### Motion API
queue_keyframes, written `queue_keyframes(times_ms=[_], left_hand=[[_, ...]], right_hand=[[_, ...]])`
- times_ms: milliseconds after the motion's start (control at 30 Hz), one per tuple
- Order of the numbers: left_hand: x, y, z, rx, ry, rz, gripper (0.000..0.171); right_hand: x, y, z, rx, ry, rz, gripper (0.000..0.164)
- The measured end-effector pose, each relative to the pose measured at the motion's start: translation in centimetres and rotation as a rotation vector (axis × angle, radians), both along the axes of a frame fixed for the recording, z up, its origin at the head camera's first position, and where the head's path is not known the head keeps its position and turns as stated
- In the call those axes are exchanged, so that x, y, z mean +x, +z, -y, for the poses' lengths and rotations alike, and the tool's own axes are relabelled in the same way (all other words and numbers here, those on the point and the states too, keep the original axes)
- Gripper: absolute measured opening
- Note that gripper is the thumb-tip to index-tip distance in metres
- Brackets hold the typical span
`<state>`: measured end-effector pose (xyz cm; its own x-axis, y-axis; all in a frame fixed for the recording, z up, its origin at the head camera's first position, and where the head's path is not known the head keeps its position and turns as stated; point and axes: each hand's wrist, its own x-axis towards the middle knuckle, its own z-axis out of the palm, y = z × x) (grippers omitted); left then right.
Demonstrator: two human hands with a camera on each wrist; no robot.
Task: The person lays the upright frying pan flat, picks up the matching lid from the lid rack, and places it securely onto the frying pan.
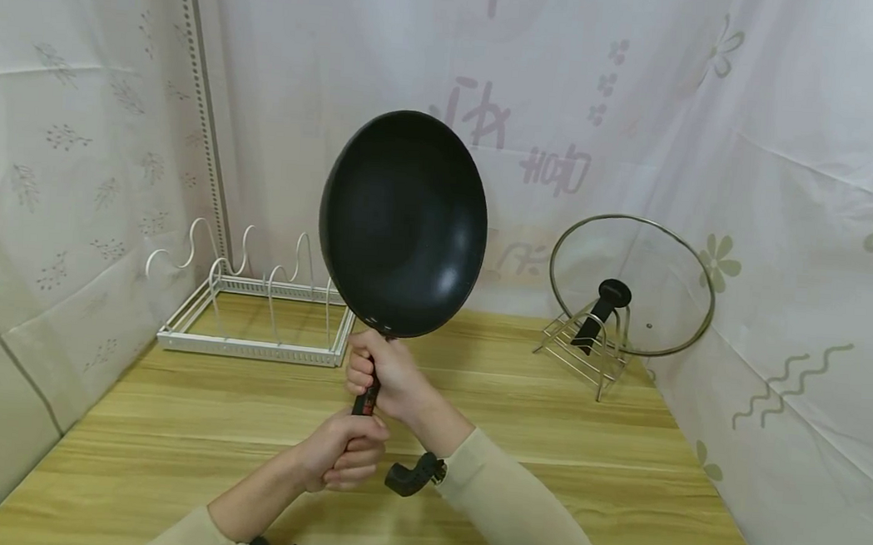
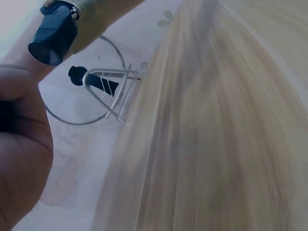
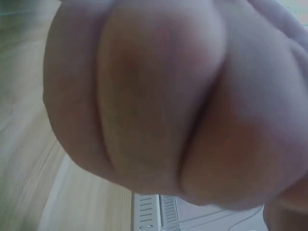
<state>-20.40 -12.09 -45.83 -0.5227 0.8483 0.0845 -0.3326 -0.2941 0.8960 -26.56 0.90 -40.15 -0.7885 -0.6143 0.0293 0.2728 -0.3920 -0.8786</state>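
A deep black wok (image 1: pixel 404 220) is held up in the head view, its dark inside facing me. Its black handle (image 1: pixel 365 397) slants down through both hands. Close under the pan, my right hand (image 1: pixel 385 374) grips the handle's upper part. My left hand (image 1: pixel 346 450) grips the lower end, just below the right. In the left wrist view, part of the left hand (image 2: pixel 24 149) shows at the left edge. Curled fingers (image 3: pixel 159 96) fill most of the right wrist view and hide the handle there.
At the left stands a white wire rack (image 1: pixel 252 349) with curved dividers. A small metal stand (image 1: pixel 601 374) at the right props up a glass lid (image 1: pixel 660 294) with a black knob. Both rest on the wooden table (image 1: pixel 518 411), with patterned cloth (image 1: pixel 806 245) behind and beside it.
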Motion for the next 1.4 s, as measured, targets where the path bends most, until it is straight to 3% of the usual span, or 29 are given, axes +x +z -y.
queue_keyframes(times_ms=[267,433,600,933,1167,1400], left_hand=[[0.1,0.3,-0.8,0.142,-0.204,0.146,0.046],[0.0,0.3,-1.2,0.168,-0.259,0.212,0.047],[-0.3,0.3,-1.5,0.227,-0.353,0.257,0.046],[-1.0,0.8,-2.3,0.343,-0.502,0.317,0.046],[-1.3,1.4,-3.0,0.400,-0.615,0.372,0.047],[-1.6,1.5,-3.3,0.431,-0.681,0.421,0.048]], right_hand=[[0.0,0.0,-0.9,-0.110,0.066,0.135,0.051],[-0.2,-0.1,-1.4,-0.155,0.110,0.194,0.056],[-0.3,-0.1,-2.0,-0.186,0.135,0.237,0.056],[-0.7,0.1,-2.8,-0.255,0.168,0.263,0.056],[-0.7,0.2,-3.2,-0.350,0.186,0.337,0.052],[-0.8,0.0,-3.6,-0.450,0.216,0.390,0.047]])
